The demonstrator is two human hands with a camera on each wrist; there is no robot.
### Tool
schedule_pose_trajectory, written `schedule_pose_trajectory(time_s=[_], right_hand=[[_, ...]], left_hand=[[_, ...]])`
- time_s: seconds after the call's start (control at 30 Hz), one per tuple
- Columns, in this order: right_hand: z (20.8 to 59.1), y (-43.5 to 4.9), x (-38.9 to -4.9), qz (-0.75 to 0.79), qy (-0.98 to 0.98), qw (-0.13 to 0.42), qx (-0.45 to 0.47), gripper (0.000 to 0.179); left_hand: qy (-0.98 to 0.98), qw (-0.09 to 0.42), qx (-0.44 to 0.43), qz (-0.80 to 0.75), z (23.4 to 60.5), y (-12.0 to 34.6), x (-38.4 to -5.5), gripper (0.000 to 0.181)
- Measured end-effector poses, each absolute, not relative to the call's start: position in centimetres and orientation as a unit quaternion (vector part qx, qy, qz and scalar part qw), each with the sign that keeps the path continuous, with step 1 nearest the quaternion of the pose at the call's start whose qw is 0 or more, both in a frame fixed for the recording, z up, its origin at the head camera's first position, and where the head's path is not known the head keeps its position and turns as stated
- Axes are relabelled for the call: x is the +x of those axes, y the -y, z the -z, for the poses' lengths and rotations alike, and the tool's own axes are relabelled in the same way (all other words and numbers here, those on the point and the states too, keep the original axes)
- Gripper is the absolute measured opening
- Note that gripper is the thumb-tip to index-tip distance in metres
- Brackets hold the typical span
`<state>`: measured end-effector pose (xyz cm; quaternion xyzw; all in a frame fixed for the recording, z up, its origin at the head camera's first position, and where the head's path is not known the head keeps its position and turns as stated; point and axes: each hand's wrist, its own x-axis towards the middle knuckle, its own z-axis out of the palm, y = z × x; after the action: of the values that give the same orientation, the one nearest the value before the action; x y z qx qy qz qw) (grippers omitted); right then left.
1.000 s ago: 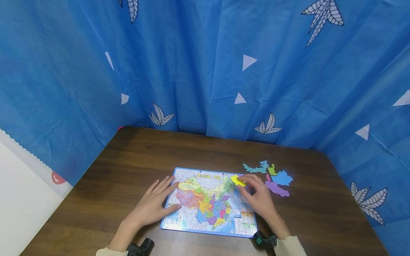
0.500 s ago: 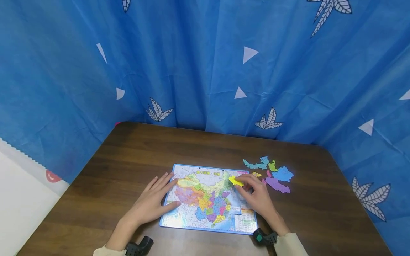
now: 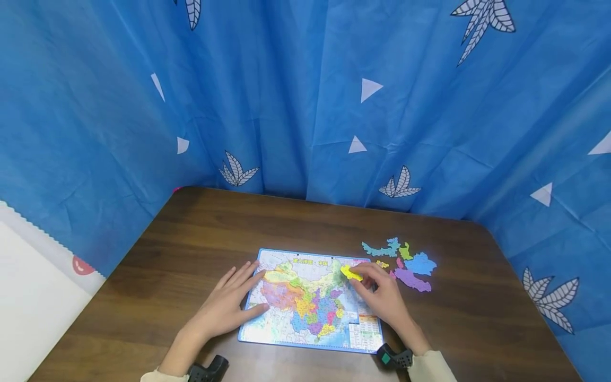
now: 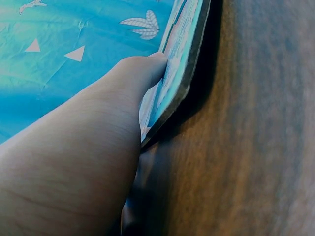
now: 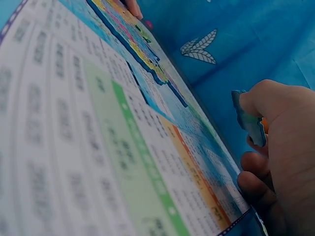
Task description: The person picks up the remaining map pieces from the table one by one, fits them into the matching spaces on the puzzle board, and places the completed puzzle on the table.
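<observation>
A map puzzle board of China lies flat on the table, many coloured pieces set in its middle. My left hand rests on the board's left edge, fingers straight and spread; the left wrist view shows the thumb on the board's edge. Over the upper right of the map, my right hand pinches a yellow puzzle piece between thumb and fingers. In the right wrist view that puzzle piece is held above the board's surface, seen nearly edge-on.
Right of the board lie loose puzzle pieces: a teal one, a green one, a blue one, a purple one and small ones by the right hand. A blue curtain hangs behind the brown table.
My right hand has shifted slightly left with the yellow puzzle piece, uncovering a small yellow piece beyond the board. The left hand stays in place; the head view tilts a little.
</observation>
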<state>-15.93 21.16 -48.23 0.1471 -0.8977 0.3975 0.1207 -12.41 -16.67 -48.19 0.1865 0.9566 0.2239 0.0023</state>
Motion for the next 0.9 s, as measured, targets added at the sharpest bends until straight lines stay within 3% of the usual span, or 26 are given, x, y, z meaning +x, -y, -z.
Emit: schedule_pose_trajectory(time_s=[0.47, 0.9], right_hand=[[48.1, -21.1, -16.0, -0.387, 0.900, 0.136, 0.146, 0.029], [47.1, -20.9, -16.1, -0.380, 0.906, 0.127, 0.140, 0.029]], left_hand=[[-0.956, -0.013, 0.196, -0.219, 48.3, 16.6, -12.4, 0.078], [-0.958, 0.015, 0.173, -0.228, 48.2, 16.6, -12.3, 0.080]])
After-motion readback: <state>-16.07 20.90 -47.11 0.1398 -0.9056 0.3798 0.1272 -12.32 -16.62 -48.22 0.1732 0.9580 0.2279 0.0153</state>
